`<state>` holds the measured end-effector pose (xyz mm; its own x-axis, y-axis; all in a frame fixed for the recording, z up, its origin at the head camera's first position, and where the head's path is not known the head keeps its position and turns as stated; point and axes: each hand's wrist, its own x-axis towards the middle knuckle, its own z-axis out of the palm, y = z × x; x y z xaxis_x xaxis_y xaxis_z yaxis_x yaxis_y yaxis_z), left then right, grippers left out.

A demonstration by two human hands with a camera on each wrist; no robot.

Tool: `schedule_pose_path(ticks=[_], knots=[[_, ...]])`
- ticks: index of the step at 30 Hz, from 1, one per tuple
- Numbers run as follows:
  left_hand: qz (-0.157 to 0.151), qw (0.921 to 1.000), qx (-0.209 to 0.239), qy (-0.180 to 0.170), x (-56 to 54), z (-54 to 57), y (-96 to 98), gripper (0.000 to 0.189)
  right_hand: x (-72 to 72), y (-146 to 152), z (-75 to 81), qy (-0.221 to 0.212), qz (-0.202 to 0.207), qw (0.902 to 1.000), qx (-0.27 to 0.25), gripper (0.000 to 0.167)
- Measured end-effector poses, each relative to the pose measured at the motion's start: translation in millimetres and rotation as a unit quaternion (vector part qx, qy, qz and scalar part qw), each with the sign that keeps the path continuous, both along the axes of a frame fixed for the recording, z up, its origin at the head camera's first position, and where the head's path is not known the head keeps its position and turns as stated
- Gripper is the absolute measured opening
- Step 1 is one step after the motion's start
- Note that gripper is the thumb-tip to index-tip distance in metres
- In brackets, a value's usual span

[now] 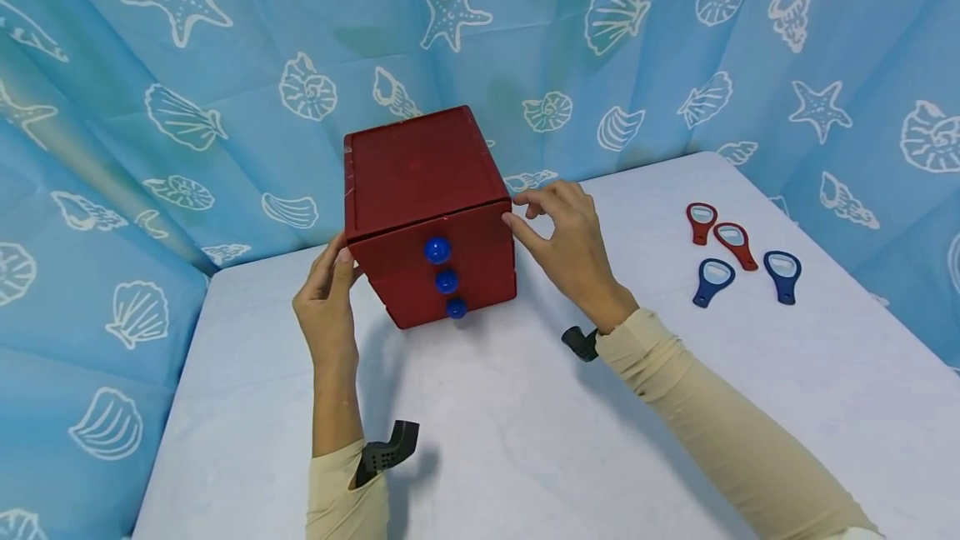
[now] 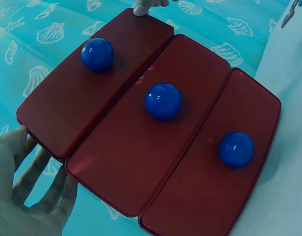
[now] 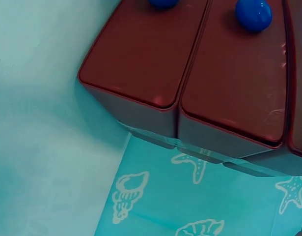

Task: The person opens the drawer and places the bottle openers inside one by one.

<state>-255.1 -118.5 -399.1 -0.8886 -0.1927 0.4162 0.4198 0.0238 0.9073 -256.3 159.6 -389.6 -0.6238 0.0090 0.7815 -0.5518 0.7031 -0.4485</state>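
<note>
A dark red box of three stacked drawers stands on the white table, each drawer front bearing a round blue knob. My left hand is at its left side, fingers fairly straight and spread against the side near the front edge. In the left wrist view the left fingers reach that edge beside the upper drawers. My right hand pinches the upper right front corner, thumb on the front and other fingers bent at the side. The right wrist view shows the lower drawer fronts from the right.
Two red bottle openers and two blue bottle openers lie on the right side of the white table. A blue curtain with white shells and starfish hangs behind and beside the table. Black wrist devices sit on both forearms.
</note>
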Motion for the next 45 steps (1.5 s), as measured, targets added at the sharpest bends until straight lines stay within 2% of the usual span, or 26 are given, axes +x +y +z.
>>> schedule_pose_path(ticks=[4,8,11,15,20,24,28,35,40,45], knots=[[0.0,1.0,0.005,0.005,-3.3,-2.9,-0.7,0.035,-5.5,1.5,1.9,0.004,0.002,1.0,0.008,0.024],[0.001,1.0,0.004,0.006,0.2,3.0,1.0,0.036,-6.4,1.8,1.0,0.004,-0.001,1.0,0.009,0.023],[-0.001,1.0,0.007,0.006,0.8,4.0,0.9,0.036,-1.3,-0.8,-5.2,0.009,0.001,0.9999,0.008,0.021],[-0.004,1.0,0.006,0.007,0.5,4.8,0.8,0.037,8.9,-10.4,-17.4,0.012,0.027,0.9993,0.024,0.019],[0.003,1.0,0.002,0.005,0.8,4.7,-1.3,0.036,19.9,-33.7,-34.0,-0.046,0.055,0.9952,0.066,0.022],[0.003,1.0,0.0,-0.008,3.1,2.1,-1.8,0.036,24.8,-52.6,-47.5,-0.111,0.051,0.9892,0.082,0.023],[0.001,0.9999,0.003,-0.011,4.0,1.1,-1.0,0.038,22.5,-66.3,-55.5,-0.151,0.04,0.9849,0.076,0.021],[0.004,0.9999,0.011,-0.002,2.9,3.1,-0.4,0.037,15.8,-76.7,-59.2,-0.172,0.033,0.9837,0.041,0.022],[0.0,1.0,0.006,-0.003,2.7,3.3,0.3,0.036,23.2,-75.2,-62.2,-0.174,0.036,0.9841,0.005,0.022],[0.003,1.0,-0.005,-0.008,3.4,5.0,-0.8,0.037,37.6,-74.0,-63.5,-0.156,0.041,0.9869,0.006,0.024]])
